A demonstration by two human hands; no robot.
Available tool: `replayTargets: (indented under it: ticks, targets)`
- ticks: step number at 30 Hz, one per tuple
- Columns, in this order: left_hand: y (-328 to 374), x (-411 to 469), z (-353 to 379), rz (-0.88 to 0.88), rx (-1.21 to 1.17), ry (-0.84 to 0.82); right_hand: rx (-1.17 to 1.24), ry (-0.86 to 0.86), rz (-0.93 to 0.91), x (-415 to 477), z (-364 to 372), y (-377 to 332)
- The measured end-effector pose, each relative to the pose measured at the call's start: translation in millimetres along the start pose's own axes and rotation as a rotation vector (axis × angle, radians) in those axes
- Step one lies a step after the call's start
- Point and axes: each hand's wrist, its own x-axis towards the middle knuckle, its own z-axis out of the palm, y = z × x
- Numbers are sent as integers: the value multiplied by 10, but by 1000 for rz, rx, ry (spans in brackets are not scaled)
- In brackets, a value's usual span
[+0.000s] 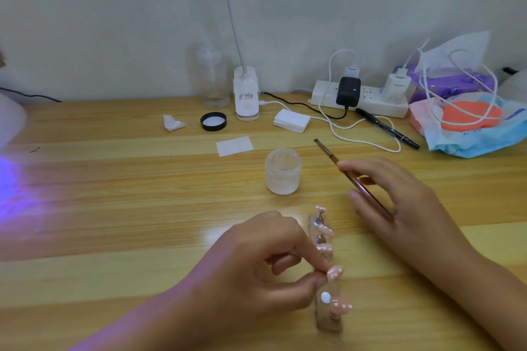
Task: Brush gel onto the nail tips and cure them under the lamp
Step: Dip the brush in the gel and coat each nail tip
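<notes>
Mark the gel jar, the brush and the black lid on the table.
gel jar (283,177): head view, on its frosted side wall.
brush (329,154): head view, on the bare shaft near the bristle end.
black lid (213,121): head view, on the pale inside of the upturned lid.

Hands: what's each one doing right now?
Left hand: pinching a nail tip.
Right hand: holding the brush.
</notes>
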Motion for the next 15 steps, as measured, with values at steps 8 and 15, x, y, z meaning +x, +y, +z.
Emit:
replayTargets:
  ticks: [8, 15]
  targets:
    - [-61, -5, 32, 31, 115, -86, -2, -54, 106, 20, -23, 0]
    - [-114, 1, 81, -14, 169, -79, 14, -67, 136, 16, -30, -29]
